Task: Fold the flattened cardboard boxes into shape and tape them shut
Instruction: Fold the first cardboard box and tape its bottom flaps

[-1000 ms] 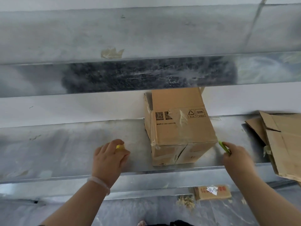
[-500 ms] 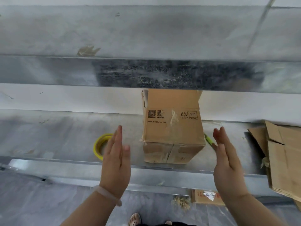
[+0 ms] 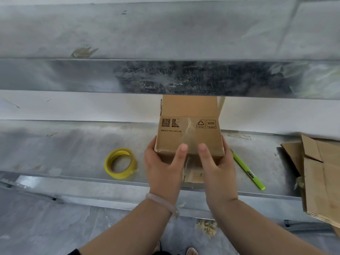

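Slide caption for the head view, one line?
Left hand and right hand hold the cardboard box at the metal shelf; yellow tape roll left, green tool and flattened boxes right.

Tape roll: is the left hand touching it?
Apart. The head view shows bare metal shelf between the yellow tape roll and the left hand, which grips the cardboard box.

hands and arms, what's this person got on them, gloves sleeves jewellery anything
No gloves or rings show on the left hand or right hand, and both forearms are uncovered. The only thing worn is a pale, translucent bangle round the left wrist.
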Demonstrator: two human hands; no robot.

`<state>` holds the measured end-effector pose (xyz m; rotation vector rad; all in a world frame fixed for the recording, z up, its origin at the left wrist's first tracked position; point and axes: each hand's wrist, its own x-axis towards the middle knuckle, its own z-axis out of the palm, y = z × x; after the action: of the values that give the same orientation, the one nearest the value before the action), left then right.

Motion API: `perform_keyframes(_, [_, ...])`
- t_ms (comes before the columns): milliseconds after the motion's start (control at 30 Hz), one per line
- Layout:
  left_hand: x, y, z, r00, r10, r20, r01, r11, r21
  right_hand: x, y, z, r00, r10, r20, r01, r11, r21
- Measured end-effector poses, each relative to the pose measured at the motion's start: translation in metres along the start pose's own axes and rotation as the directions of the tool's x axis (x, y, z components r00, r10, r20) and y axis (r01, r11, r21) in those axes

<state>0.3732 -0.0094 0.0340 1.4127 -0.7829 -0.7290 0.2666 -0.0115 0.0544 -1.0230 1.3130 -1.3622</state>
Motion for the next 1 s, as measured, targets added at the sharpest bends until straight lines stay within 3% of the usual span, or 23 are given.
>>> perform_keyframes(133, [0.004,-0.002,0.004,0.999,0.039,-0.016,-0.037,0.995,0.09,0.005,0.004,0.004,0.996,-0.032,-0.078,0.026,0.997,-0.068])
perform_keyframes(400, [0.015,-0.019,-0.018,0.942,0.315,0.114,-0.334,0.867,0.37,0.012,0.03,-0.012,0.985,-0.168,-0.031,0.158,0.967,-0.199])
perform_keyframes(533, [0.019,-0.022,-0.028,0.923,0.347,0.168,-0.386,0.829,0.405,0.011,0.032,-0.014,0.991,-0.13,-0.034,0.126,0.986,-0.112])
perform_keyframes(633, [0.016,-0.016,-0.027,0.942,0.297,0.158,-0.333,0.884,0.326,0.004,0.021,-0.01,0.998,-0.068,-0.012,0.068,0.998,0.016])
perform_keyframes(800, [0.012,0.004,-0.006,0.994,0.105,-0.018,-0.094,0.946,0.309,0.004,0.005,0.004,0.997,0.015,-0.072,-0.01,0.998,0.066])
perform_keyframes(1000, [0.014,-0.002,-0.005,0.994,0.11,-0.001,-0.104,0.945,0.311,0.009,0.004,0.0,0.996,0.026,-0.08,-0.029,0.999,-0.028])
